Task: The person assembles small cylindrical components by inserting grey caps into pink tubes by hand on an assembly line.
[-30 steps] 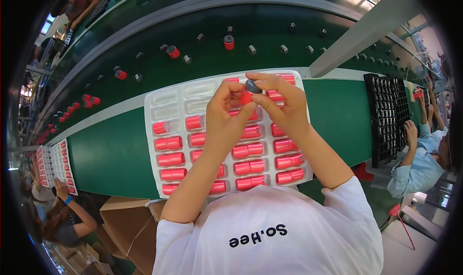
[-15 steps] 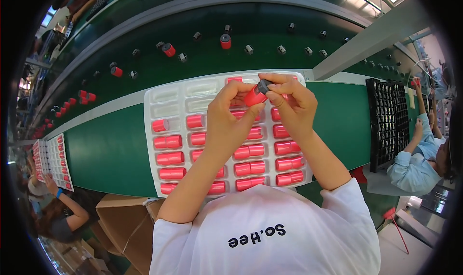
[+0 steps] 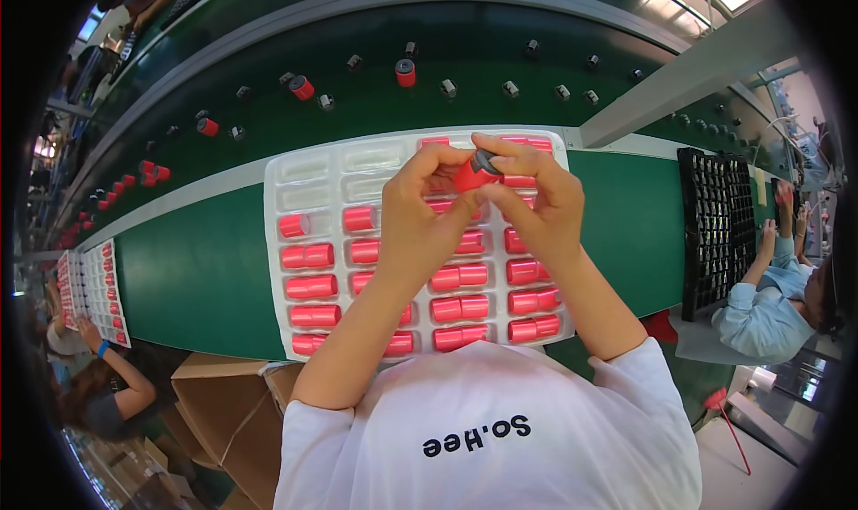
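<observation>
Above a white plastic tray [image 3: 302, 168], my left hand [image 3: 418, 210] grips a red cylindrical tube [image 3: 471, 177] between thumb and fingers. A dark grey round part [image 3: 483, 160] sits at the tube's upper end. My right hand [image 3: 547, 193] has its fingertips closed on that dark part, with the thumb close to the tube. Glossy pink-red tubes [image 3: 461, 309] lie in many of the tray's compartments, while several at its far left hold nothing. My hands and forearms cover part of the tray's middle.
Beyond the tray runs a dark green belt [image 3: 357, 121] carrying small black-and-silver parts [image 3: 510, 89] and red tubes [image 3: 406, 73]. A grey post [image 3: 661, 85] rises at right. Black racks [image 3: 706, 228] stand near a co-worker in light blue. A cardboard box [image 3: 214, 394] sits below left.
Parts on the belt have shifted slightly left. My hands stay nearly in place, with the red tube and its dark part turned a little between them.
</observation>
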{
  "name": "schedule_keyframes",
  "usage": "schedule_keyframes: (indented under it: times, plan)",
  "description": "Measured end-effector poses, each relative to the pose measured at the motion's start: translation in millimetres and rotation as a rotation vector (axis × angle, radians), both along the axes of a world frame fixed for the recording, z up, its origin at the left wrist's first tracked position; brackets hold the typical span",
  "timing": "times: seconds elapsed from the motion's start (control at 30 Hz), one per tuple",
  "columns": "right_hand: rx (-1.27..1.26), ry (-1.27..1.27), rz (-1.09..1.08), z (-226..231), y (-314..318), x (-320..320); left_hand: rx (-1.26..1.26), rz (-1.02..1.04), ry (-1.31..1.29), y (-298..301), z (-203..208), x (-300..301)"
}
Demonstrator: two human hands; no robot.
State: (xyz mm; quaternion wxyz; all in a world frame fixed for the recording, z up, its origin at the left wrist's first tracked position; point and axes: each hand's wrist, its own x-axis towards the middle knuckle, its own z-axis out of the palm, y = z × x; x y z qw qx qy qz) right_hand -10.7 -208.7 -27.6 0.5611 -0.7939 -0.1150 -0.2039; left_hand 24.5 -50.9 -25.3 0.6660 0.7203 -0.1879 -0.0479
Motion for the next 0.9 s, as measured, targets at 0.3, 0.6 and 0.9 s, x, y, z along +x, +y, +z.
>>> schedule_keyframes:
  times: [0.3,0.6,0.9]
  plan:
    - [-0.567,-0.123,-0.219,-54,-46,143,0.750,-0.122,-0.398,-10,-39,31]
    - [-1.080,0.008,-0.085,-47,9,183,0.929,-0.184,-0.579,-10,-44,35]
    - [-0.523,0.455,0.372,-21,-11,171,0.740,-0.210,-0.482,2,-42,34]
